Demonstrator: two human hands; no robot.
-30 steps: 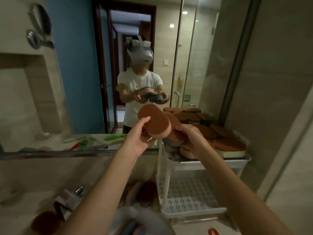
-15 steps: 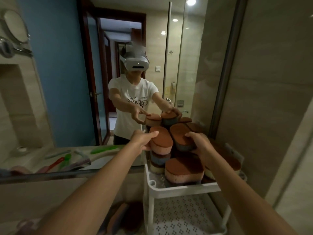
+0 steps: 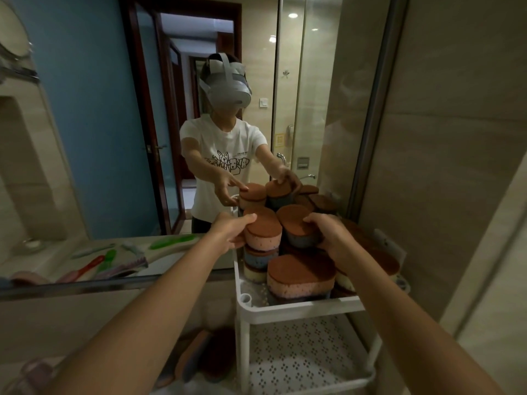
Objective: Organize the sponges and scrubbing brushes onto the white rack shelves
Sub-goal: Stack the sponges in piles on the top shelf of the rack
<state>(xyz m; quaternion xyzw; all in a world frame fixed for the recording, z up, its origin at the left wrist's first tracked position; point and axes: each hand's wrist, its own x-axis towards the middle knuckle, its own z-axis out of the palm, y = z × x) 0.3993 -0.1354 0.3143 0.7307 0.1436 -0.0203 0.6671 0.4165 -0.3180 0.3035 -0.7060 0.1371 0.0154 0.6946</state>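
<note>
Head view. Change since the earlier frames: both carried sponges, held tilted in the air before the mirror a second ago, are now level and low over the stacks on the top shelf.

- Left hand (image 3: 229, 233): grips the pink sponge (image 3: 263, 235) by its near-left end, thumb across the brown scouring top, fingers curled under the side. The sponge lies just ahead and to the right of the hand.
- Pink sponge: tops a stack at the rear left of the top shelf, over a blue sponge (image 3: 256, 259) and a yellow sponge (image 3: 252, 275); whether it rests fully on the blue one cannot be told.
- Right hand (image 3: 332, 238): grips the blue-grey sponge (image 3: 298, 232) from its right side, fingers curled over the brown top. The sponge lies just left of the hand, beside the pink one.
- Large pink sponge (image 3: 299, 277): front of the top shelf, below and between the two hands, brown face up.
- Further brown-topped sponges: behind and under the right hand, partly hidden.
- White rack (image 3: 285, 310): stands against the mirror (image 3: 94, 138); its perforated lower shelf (image 3: 299, 354) shows below.
- Green-bristled brush (image 3: 171, 241): seen in the mirror's reflection, well left of the rack.
</note>
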